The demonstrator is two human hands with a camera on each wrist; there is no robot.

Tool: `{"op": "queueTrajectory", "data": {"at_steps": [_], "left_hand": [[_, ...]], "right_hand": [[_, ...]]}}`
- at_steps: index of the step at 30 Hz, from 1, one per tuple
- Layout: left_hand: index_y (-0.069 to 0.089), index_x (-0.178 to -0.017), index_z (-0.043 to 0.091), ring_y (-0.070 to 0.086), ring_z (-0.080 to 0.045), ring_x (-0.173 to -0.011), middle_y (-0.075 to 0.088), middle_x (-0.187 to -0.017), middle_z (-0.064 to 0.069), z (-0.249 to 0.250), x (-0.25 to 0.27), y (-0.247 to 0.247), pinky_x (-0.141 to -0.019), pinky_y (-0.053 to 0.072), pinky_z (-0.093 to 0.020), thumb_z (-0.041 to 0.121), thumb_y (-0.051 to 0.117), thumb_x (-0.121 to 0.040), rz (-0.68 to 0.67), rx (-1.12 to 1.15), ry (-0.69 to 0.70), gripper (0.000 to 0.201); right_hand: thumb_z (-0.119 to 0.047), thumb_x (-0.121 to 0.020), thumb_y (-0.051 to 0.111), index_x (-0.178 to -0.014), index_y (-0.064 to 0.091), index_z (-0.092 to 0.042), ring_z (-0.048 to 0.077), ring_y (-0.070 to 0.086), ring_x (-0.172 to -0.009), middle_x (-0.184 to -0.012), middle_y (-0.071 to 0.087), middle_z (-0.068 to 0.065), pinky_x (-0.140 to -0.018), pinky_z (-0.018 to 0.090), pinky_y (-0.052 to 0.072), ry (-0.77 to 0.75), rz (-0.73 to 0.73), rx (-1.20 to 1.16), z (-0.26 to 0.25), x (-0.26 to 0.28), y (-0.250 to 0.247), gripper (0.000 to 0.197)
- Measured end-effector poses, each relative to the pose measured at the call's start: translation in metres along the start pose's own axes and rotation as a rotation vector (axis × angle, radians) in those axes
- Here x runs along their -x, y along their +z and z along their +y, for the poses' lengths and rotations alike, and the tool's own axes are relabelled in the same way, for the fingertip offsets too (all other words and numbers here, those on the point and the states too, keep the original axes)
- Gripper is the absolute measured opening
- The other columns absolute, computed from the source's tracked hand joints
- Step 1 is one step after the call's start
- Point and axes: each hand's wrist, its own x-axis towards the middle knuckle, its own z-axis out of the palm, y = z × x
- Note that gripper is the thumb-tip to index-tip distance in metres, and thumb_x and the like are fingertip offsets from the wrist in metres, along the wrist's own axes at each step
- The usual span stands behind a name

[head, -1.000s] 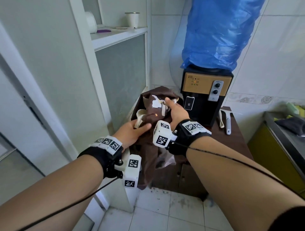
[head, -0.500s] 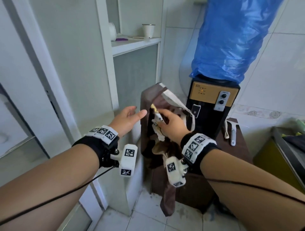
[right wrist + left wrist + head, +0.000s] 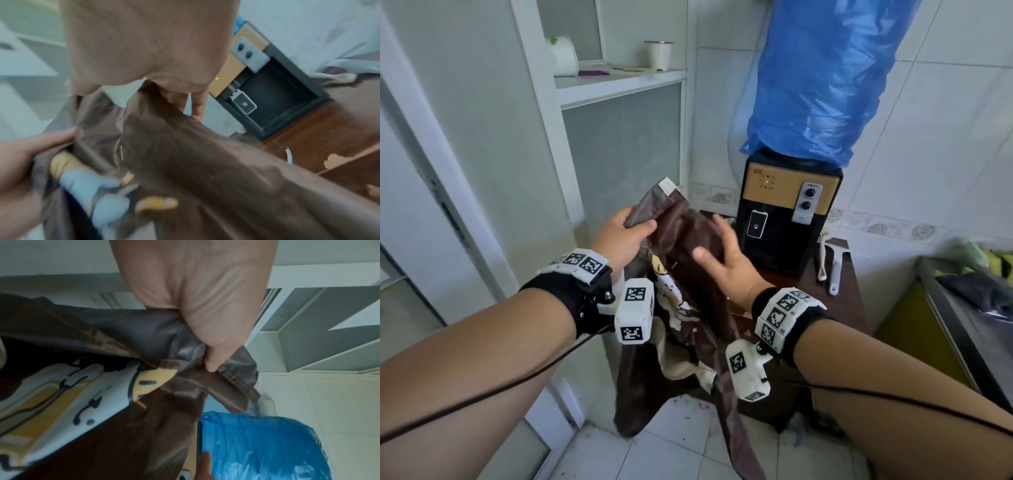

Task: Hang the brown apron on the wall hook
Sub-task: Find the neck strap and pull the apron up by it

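Observation:
The brown apron [image 3: 688,260] with a cartoon print hangs crumpled in mid-air between my hands, its lower end trailing toward the floor. My left hand [image 3: 640,226] grips its upper edge; in the left wrist view the thumb [image 3: 213,356] pinches the brown apron [image 3: 123,337] by a stitched hem. My right hand [image 3: 714,240] is spread open, with the palm against the apron's right side. In the right wrist view its straight fingers [image 3: 197,105] reach behind the apron [image 3: 205,154]. No wall hook shows in any view.
A black and tan water dispenser [image 3: 787,212] under a blue plastic-wrapped bottle [image 3: 822,78] stands on a brown cabinet [image 3: 842,301], beside a brush and scraper [image 3: 835,267]. A white shelf unit [image 3: 619,85] with a cup [image 3: 658,54] is at left. A steel counter [image 3: 962,325] lies at right.
Half a second ago my right hand held the apron and my left was open. Now my left hand grips the top edge and my right hand has let go and spread open.

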Motion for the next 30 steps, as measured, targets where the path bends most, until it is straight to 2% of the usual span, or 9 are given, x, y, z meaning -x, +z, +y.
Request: {"op": "queueTrajectory", "data": {"at_steps": [4,6,8,11,16,19,21,26,30], "left_hand": [[0.066,-0.094,0.020,0.072,-0.022,-0.067,0.076,-0.075,-0.003,0.011,0.003,0.002,-0.067,0.060,-0.035,0.002,0.064,-0.087,-0.106,0.234,-0.089,0.019],[0.066,-0.095,0.012,0.072,-0.020,-0.061,0.076,-0.068,-0.004,0.013,0.005,0.005,-0.057,0.059,-0.030,-0.005,0.062,-0.085,-0.158,0.259,-0.113,0.020],[0.067,-0.094,0.012,0.071,-0.024,-0.067,0.076,-0.071,-0.006,0.013,0.008,0.007,-0.064,0.060,-0.034,-0.004,0.067,-0.080,-0.185,0.238,-0.132,0.021],[0.069,-0.097,0.014,0.068,-0.033,-0.085,0.074,-0.086,-0.014,0.012,0.013,0.011,-0.085,0.055,-0.050,0.005,0.075,-0.071,-0.207,0.269,-0.175,0.028],[0.071,-0.093,0.015,0.071,-0.024,-0.089,0.076,-0.093,-0.008,0.008,0.016,0.010,-0.090,0.053,-0.039,0.021,0.084,-0.067,-0.216,0.278,-0.152,0.029],[0.068,-0.078,0.011,0.066,-0.016,-0.070,0.072,-0.071,0.001,0.010,0.023,0.010,-0.074,0.053,-0.027,0.019,0.071,-0.083,-0.187,0.160,-0.103,0.009],[0.063,-0.076,0.007,0.056,-0.016,-0.056,0.064,-0.057,0.000,0.010,0.028,0.011,-0.060,0.046,-0.025,0.010,0.063,-0.089,-0.167,0.191,-0.132,0.013],[0.064,-0.088,0.014,0.033,-0.006,-0.037,0.043,-0.047,0.008,0.008,0.034,0.004,-0.045,0.027,-0.020,0.010,0.055,-0.094,-0.061,0.157,-0.133,0.011],[0.064,-0.087,0.015,0.026,-0.004,-0.035,0.035,-0.043,0.009,0.009,0.042,-0.009,-0.040,0.020,-0.016,0.003,0.054,-0.092,0.012,0.116,-0.123,0.016]], "right_hand": [[-0.059,-0.078,0.061,-0.147,0.030,-0.032,0.022,0.050,-0.129,-0.147,0.047,0.003,-0.112,0.043,0.038,0.361,0.220,-0.471,0.006,-0.019,-0.020,0.080],[-0.052,-0.066,0.074,-0.138,0.047,-0.024,0.028,0.063,-0.115,-0.133,0.062,0.010,-0.102,0.051,0.047,0.468,0.221,-0.696,0.005,-0.027,-0.028,0.082],[-0.038,-0.065,0.080,-0.129,0.056,-0.018,0.033,0.067,-0.108,-0.125,0.066,0.015,-0.096,0.055,0.051,0.449,0.239,-0.722,0.000,-0.031,-0.034,0.071],[-0.010,-0.081,0.071,-0.111,0.065,-0.020,0.034,0.065,-0.109,-0.118,0.067,0.015,-0.097,0.053,0.051,0.377,0.223,-0.694,-0.005,-0.034,-0.037,0.032],[0.004,-0.085,0.062,-0.116,0.062,-0.017,0.031,0.065,-0.098,-0.112,0.067,0.021,-0.097,0.052,0.051,0.301,0.164,-0.740,0.000,-0.039,-0.043,0.037],[0.010,-0.089,0.053,-0.116,0.057,-0.017,0.016,0.070,-0.063,-0.065,0.072,0.001,-0.066,0.032,0.058,0.254,0.088,-0.734,0.000,-0.037,-0.047,0.039],[0.018,-0.087,0.047,-0.109,0.055,-0.016,0.013,0.066,-0.052,-0.052,0.067,-0.001,-0.059,0.026,0.053,0.251,0.043,-0.740,0.001,-0.037,-0.046,0.041],[0.017,-0.086,0.040,-0.120,0.051,-0.009,0.015,0.052,-0.043,-0.061,0.055,0.008,-0.049,0.024,0.043,0.321,-0.095,-0.585,0.005,-0.034,-0.033,0.045],[-0.003,-0.090,0.049,-0.121,0.054,-0.015,0.011,0.037,-0.036,-0.070,0.054,0.006,-0.051,0.023,0.031,0.396,-0.268,-0.452,0.004,-0.033,-0.023,0.034]]}}
